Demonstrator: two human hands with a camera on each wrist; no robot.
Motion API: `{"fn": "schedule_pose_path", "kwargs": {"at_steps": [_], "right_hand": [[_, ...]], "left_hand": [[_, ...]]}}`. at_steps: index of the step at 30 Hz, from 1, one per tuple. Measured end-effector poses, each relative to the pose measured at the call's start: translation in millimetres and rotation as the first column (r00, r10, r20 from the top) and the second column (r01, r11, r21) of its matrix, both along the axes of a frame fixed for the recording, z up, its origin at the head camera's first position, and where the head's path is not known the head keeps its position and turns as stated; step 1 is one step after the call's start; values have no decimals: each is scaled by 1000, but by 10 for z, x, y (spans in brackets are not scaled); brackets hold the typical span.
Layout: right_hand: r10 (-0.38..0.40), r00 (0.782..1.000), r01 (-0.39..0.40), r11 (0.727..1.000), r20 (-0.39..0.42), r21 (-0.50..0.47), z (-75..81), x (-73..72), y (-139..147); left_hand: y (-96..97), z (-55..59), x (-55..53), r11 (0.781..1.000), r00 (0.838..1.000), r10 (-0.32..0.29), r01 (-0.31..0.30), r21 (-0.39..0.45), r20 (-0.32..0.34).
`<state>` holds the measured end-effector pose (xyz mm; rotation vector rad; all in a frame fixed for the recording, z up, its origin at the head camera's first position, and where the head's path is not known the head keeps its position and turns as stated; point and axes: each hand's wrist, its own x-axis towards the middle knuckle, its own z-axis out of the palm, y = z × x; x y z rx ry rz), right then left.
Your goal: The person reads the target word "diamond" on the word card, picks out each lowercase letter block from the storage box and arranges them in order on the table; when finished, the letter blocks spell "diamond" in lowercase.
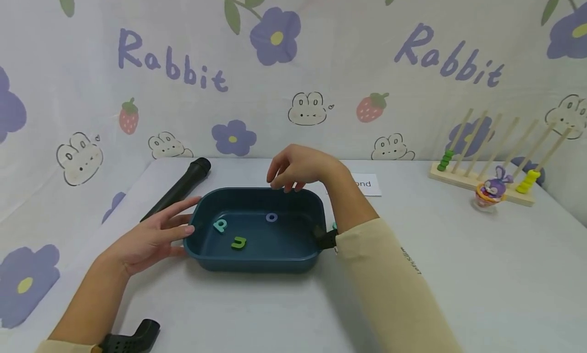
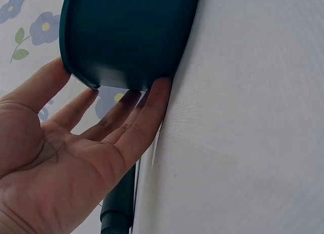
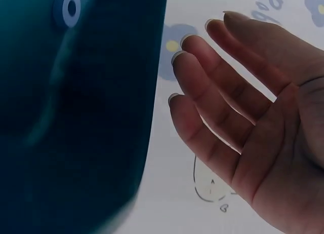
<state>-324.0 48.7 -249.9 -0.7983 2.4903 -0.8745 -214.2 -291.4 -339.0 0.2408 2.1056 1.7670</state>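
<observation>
A dark teal plastic basin [image 1: 257, 265] stands on the white table with three letters inside: a teal P [image 1: 220, 225], a green U [image 1: 239, 242] and a lavender O [image 1: 271, 217]. At the basin's left end my left hand [image 1: 149, 236] touches the wall with extended fingertips, thumb at the rim. My right hand [image 1: 300, 167] hovers over the basin's far rim, fingers loosely bent. In the right wrist view nothing lies between the fingers of my right hand [image 3: 253, 107], and the lavender O [image 3: 71, 8] shows beyond the basin wall.
A black microphone [image 1: 179, 186] lies behind my left hand. A white card [image 1: 367, 185] is partly hidden by my right forearm, with a small teal piece [image 1: 335, 225] beside the sleeve. At the far right stand a wooden peg rack [image 1: 481, 182] with beads and a purple rabbit toy [image 1: 492, 187].
</observation>
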Motion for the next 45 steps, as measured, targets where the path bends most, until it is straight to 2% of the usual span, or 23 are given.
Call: {"fn": "schedule_pose_path", "kwargs": {"at_steps": [10, 15, 22, 29, 32, 36, 42, 45], "right_hand": [[22, 999, -25, 998, 45, 61, -52, -17, -112], [38, 997, -47, 989, 66, 140, -58, 5, -183], [23, 989, -66, 951, 143, 301, -93, 131, -315], [-18, 987, -48, 914, 158, 404, -140, 183, -417], [-6, 986, -64, 910, 166, 410, -173, 158, -437], [28, 982, -96, 927, 189, 362, -224, 106, -456], [154, 964, -206, 949, 219, 239, -320, 33, -530], [180, 953, -232, 951, 245, 205, -353, 20, -582]], "left_hand": [[-8, -9, -13, 1000, 1000, -4, 4, 8, 6], [-20, -20, -21, 1000, 1000, -8, 8, 9, -1], [-32, -40, -23, 1000, 1000, -17, 17, 18, -12], [-42, -17, -1, 1000, 1000, -19, 19, 22, -16], [-45, -12, 2, 999, 1000, -19, 20, 25, -16], [-48, -11, 0, 1000, 1000, -19, 19, 23, -19], [-49, 0, -4, 1000, 1000, -17, 17, 20, -8], [-52, 4, -8, 1000, 1000, -17, 17, 17, -4]]}}
